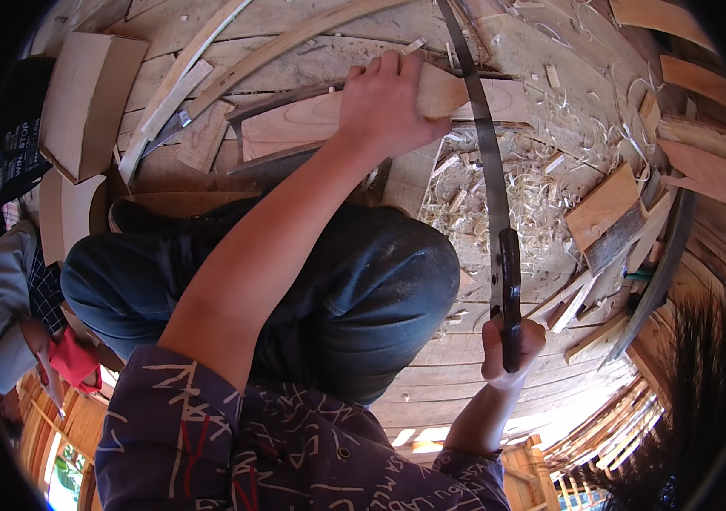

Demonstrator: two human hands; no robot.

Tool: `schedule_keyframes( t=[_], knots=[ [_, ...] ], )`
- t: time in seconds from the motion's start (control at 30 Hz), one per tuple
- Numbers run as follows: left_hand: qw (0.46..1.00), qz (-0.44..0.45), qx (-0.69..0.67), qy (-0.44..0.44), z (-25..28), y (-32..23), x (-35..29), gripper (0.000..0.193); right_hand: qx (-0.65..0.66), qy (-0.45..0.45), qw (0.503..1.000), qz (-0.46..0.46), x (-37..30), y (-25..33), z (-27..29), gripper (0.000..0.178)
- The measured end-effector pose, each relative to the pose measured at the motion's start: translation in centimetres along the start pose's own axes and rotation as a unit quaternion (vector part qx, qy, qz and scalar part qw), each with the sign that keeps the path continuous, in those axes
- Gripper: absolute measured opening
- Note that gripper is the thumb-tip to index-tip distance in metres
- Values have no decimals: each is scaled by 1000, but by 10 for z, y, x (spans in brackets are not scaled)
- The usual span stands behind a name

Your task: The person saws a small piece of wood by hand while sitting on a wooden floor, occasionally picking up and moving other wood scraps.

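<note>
My right hand (514, 347) is closed round the dark handle (510, 281) of a handsaw. Its long, narrow grey blade (484, 136) points away from me and crosses the end of a small piece of wood (441, 88). My left hand (388, 98) grips that piece from above, fingers over its far side and thumb toward the blade. Beneath it lies a pale wooden board (291, 123), running left to right and passing under the blade. Whether the teeth bite into the wood cannot be made out.
Wood shavings and offcuts (512, 192) litter the plank floor around the saw. Curved strips (286, 43) lie at the far left, near a cardboard box (91, 102). Loose wood pieces (603, 204) are piled at the right. Another person (5, 298) sits at the left edge.
</note>
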State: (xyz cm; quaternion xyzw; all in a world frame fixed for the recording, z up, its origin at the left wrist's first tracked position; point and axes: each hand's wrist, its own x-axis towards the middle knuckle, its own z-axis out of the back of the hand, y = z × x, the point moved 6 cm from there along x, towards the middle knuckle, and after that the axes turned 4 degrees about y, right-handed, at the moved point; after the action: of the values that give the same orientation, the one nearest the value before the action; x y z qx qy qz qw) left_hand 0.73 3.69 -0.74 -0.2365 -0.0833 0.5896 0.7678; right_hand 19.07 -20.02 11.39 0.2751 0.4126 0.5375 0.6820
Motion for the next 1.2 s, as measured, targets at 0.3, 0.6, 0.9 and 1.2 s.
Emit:
schedule_keyframes(
  t=[0.3,0.6,0.9,1.2],
  knots=[
    [1000,3,-3,-8,-3,0,1,87,-44,-26,996,73,-6,-30,-20,25],
    [999,-11,17,-28,-1,3,2,86,128,-26,991,-7,-5,-36,1,22],
    [999,-3,10,-43,-2,0,3,85,16,-19,1000,3,38,20,-4,25],
    [999,28,-3,-28,-6,4,10,89,-11,-51,998,-32,-18,4,24,25]
  ],
)
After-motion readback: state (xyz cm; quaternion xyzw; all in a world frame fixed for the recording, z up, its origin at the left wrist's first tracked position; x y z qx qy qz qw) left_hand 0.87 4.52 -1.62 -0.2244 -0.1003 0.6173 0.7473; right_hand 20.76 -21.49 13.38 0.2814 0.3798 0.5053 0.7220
